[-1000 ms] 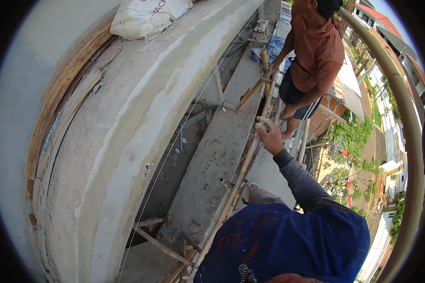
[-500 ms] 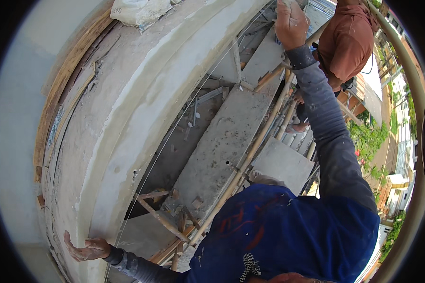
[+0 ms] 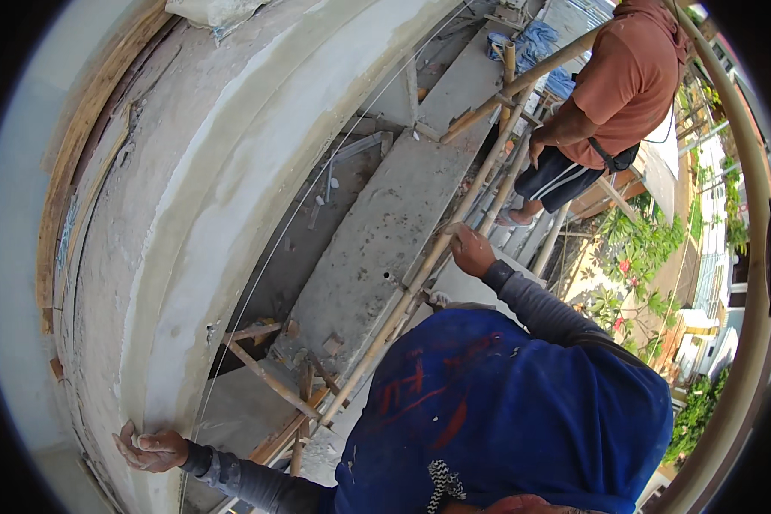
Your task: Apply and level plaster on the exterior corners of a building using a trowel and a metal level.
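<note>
Ledge (image 3: 201, 214) at left, sack (image 3: 217, 10) on its far part, slab (image 3: 351, 248) mid-view, pole (image 3: 391, 319) alongside, co-worker (image 3: 630, 94) right of pole

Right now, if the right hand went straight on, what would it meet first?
Most likely the bamboo pole: the right hand points up-left, its fingertips seemingly at it, though depth is unclear.

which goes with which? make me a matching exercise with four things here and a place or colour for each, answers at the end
Column one
1. left hand
2. right hand
3. sack
4. co-worker's shirt

Column two
A. reddish brown
B. at a bamboo pole
C. white, by the picture's top edge
D. at the lower end of the curved plastered ledge

Pairs: 1-D, 2-B, 3-C, 4-A
</note>
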Motion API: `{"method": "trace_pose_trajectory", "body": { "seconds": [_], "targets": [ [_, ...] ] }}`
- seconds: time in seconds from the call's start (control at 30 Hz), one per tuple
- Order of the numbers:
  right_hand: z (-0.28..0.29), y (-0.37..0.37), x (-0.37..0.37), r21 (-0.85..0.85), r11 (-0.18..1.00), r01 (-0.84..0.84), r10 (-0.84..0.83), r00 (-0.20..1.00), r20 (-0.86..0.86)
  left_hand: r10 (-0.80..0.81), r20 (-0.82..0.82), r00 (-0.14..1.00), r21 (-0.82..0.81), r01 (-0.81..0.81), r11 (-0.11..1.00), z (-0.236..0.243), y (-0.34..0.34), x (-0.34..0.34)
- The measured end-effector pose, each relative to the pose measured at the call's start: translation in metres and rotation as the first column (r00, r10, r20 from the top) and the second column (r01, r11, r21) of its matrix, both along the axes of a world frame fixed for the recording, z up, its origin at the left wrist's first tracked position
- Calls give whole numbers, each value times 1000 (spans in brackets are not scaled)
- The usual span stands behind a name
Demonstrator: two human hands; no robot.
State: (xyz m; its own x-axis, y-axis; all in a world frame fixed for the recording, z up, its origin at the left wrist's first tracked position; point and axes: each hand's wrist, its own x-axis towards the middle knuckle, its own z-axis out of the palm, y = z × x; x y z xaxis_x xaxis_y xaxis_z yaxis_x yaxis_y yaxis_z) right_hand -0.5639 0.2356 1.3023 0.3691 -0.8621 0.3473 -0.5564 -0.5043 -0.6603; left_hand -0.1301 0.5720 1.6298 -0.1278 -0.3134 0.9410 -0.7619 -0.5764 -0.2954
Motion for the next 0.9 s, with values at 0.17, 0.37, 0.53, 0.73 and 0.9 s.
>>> {"method": "trace_pose_trajectory", "body": {
  "seconds": [0.17,0.37,0.53,0.73,0.9],
  "targets": [
    [-18,-1,-8,94,974,-205,216,969,-117,-3,-105,994,-64,-4,998,-9,6,1],
    [-20,-24,19,37,901,-431,433,896,-101,-104,-58,993,-82,99,992,-9,7,5],
    [-24,-27,41,71,865,-496,499,839,-217,-32,-47,998,-50,30,998,-10,9,-12],
    [-24,-15,44,87,892,-444,452,862,-230,37,-315,948,106,-4,994,-28,-26,-70],
    [-27,-1,29,84,941,-327,336,885,-322,132,-240,962,175,-91,980,-35,-62,-87]
  ]
}}
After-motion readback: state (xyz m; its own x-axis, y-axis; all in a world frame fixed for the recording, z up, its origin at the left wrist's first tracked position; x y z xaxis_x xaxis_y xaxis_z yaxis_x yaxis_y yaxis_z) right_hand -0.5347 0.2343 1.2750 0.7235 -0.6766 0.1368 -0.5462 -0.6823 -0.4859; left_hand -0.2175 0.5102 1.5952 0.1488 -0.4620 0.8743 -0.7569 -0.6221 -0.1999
